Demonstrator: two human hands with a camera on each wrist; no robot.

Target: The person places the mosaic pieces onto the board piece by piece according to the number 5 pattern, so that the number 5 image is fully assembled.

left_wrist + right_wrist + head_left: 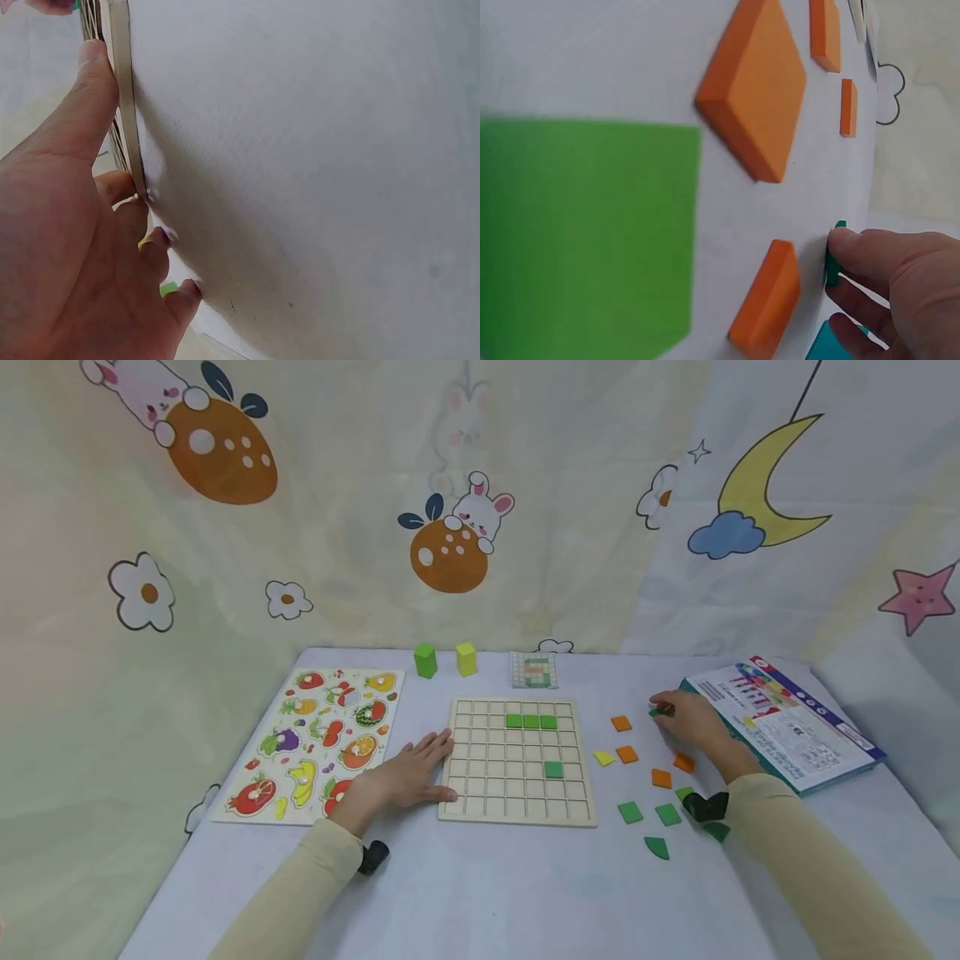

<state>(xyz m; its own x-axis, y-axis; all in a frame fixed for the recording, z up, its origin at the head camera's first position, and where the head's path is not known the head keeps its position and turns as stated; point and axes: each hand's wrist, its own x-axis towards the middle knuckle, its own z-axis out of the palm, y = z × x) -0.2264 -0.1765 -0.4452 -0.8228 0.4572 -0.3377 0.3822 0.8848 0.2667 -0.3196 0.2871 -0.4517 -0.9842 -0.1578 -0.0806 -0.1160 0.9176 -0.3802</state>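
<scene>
A wooden grid board [517,814] lies at the middle of the table, with three light green tiles [531,721] in a row in its upper part and one green tile [553,769] lower down. My left hand [401,777] touches the board's left edge with extended fingers; in the left wrist view its thumb [94,86] rests along that edge. Right of the board, my right hand [697,722] pinches a small green tile [834,259] between thumb and fingers, close to the tabletop. An orange tile [769,300] lies beside this hand.
Loose orange [627,754], yellow [603,758] and green [630,812] pieces lie right of the board. A fruit puzzle board [307,747] is at left, a box [787,718] at right. Two blocks, green [425,661] and yellow [466,659], and a pattern card [534,669] stand or lie behind.
</scene>
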